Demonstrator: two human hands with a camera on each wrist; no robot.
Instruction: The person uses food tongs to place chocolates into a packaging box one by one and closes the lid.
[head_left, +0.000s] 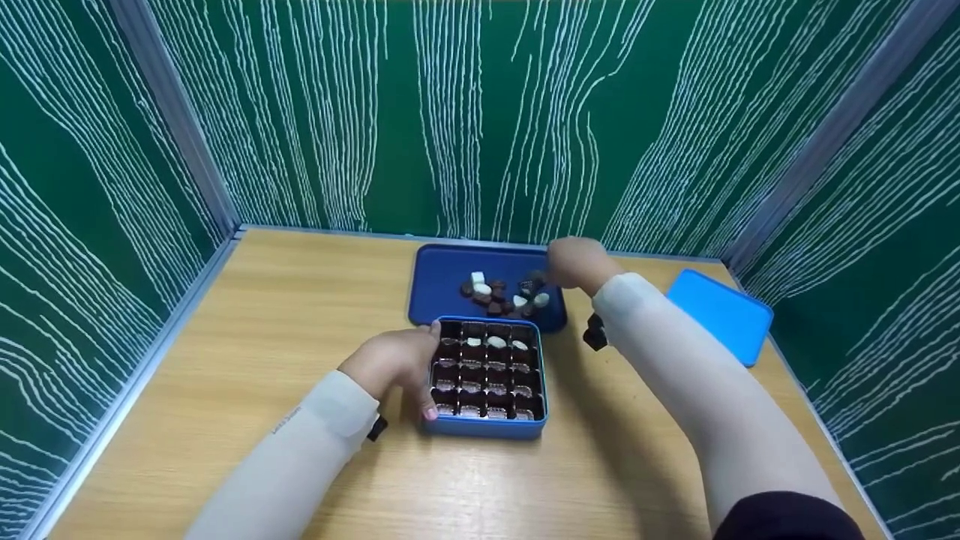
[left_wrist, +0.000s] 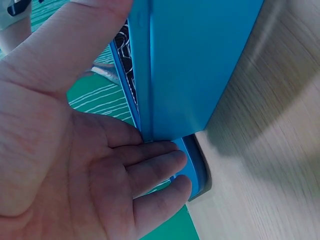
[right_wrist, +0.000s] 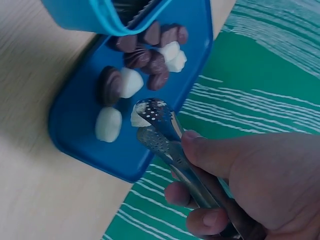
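Note:
My left hand (head_left: 397, 360) holds the left side of a blue tin box (head_left: 487, 429), thumb at the near corner and fingers at the far one. Inside the box, a dark brown divided insert (head_left: 471, 367) has three white chocolates (head_left: 496, 342) in one row toward the back. My right hand (right_wrist: 270, 175) grips metal tongs (right_wrist: 190, 177) over the dark blue tray (head_left: 442, 300). In the right wrist view, a white chocolate (right_wrist: 137, 119) shows at the perforated tips of the tongs. Brown and white chocolates (right_wrist: 152, 62) lie on the tray.
A lighter blue lid (head_left: 724, 319) lies on the wooden table (head_left: 300, 300) at the right. Behind the tray stands a green wall (head_left: 405, 150) with white wavy lines, and similar walls close off both sides. The tray sits directly behind the box.

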